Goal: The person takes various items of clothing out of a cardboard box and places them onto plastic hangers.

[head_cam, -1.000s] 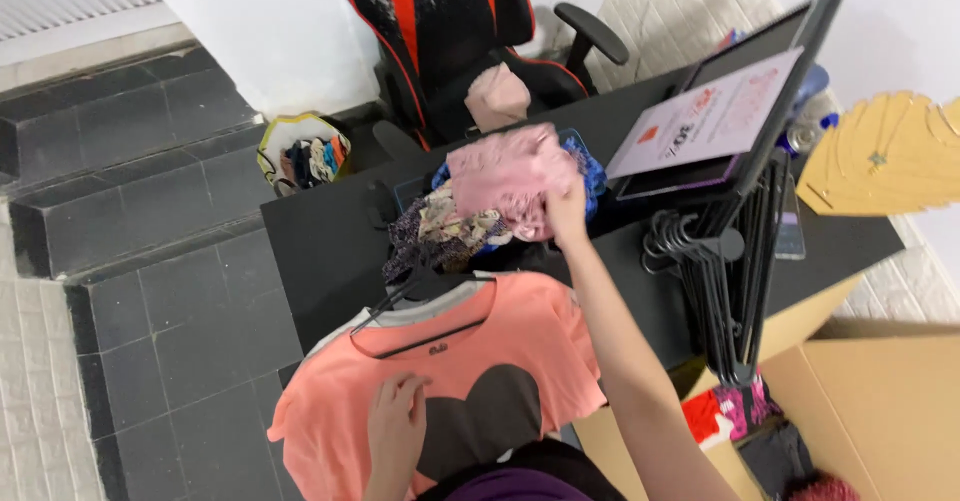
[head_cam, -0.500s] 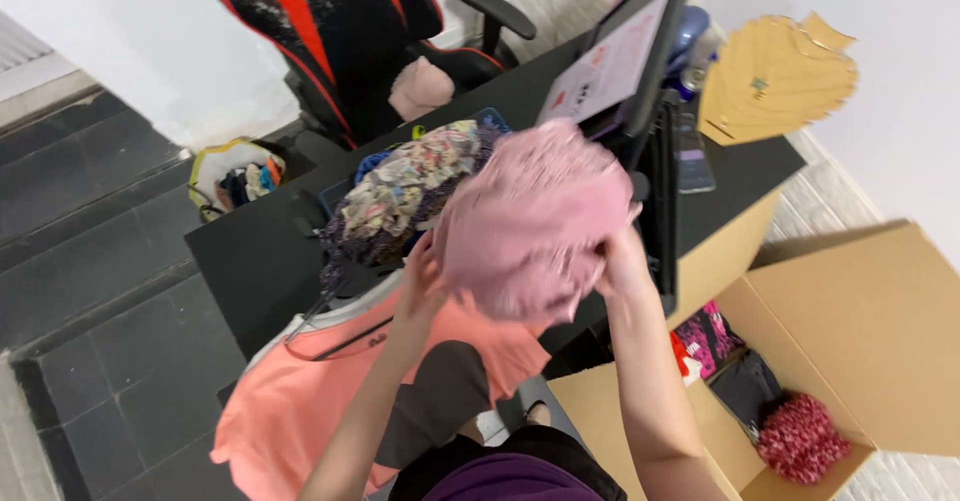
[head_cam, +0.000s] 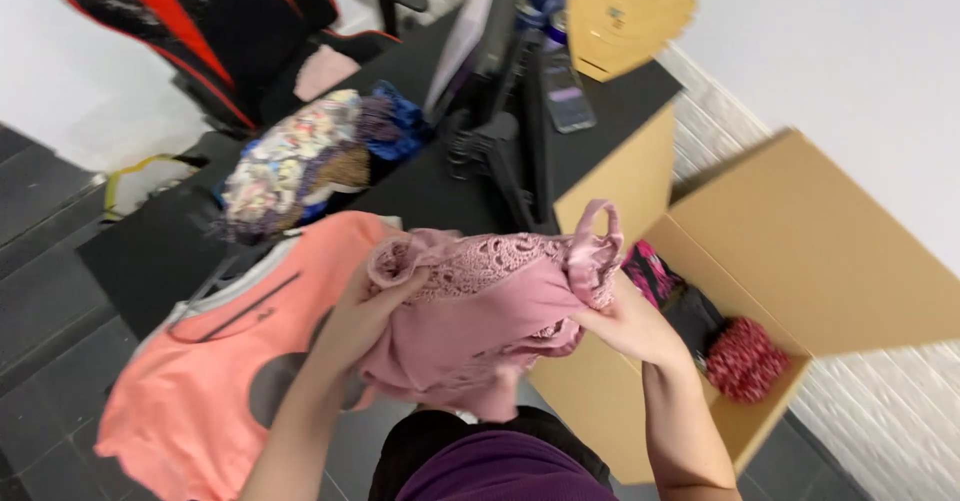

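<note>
Hands, left [head_cam: 365, 306] and right [head_cam: 625, 326], each grip pinching the pink lace garment [head_cam: 480, 311] bunched between them.

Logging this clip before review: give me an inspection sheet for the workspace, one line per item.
Surface: black desk top, mostly covered with clothes and gear.
Job's things: crumpled pink lace garment with satin straps, held up between both hands, off the desk.
Clutter: coral T-shirt with dark heart print lying flat; heap of patterned fabrics; dark phone; black hangers.
Grips: left hand shut on the garment's left side; right hand shut on its right side.
Cables: nothing seen.
Surroundings: open cardboard box holding a red knitted item; red-and-black chair; dark tiled floor.
</note>
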